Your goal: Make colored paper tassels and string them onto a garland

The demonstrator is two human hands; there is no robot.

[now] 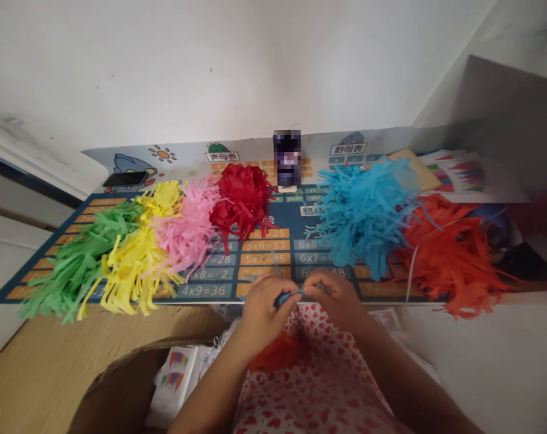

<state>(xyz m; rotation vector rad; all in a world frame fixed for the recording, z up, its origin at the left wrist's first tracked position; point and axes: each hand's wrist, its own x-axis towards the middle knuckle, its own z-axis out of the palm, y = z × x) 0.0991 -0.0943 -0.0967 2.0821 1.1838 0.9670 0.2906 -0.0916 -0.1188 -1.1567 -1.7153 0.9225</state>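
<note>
My left hand [268, 308] and my right hand [333, 296] meet at the table's front edge, above my lap. Between their fingertips is a narrow blue twisted paper strip [295, 293]; both hands pinch it. A pale blue strip end rises above the left fingers. Below the hands, an orange paper tassel [277, 354] lies on my heart-patterned clothing. Close ahead on the right sits a pile of light blue paper tassels [368, 211], next to an orange pile [456, 259]. The red pile [241, 202] is ahead on the left.
Pink [189, 226], yellow [135, 271] and green [85, 253] tassels line the table's left side. A phone [126, 179] lies at the back left, and a small dark box [287, 160] stands by the wall. Printed packets [463, 175] lie back right. Below left is an open carton [110, 386].
</note>
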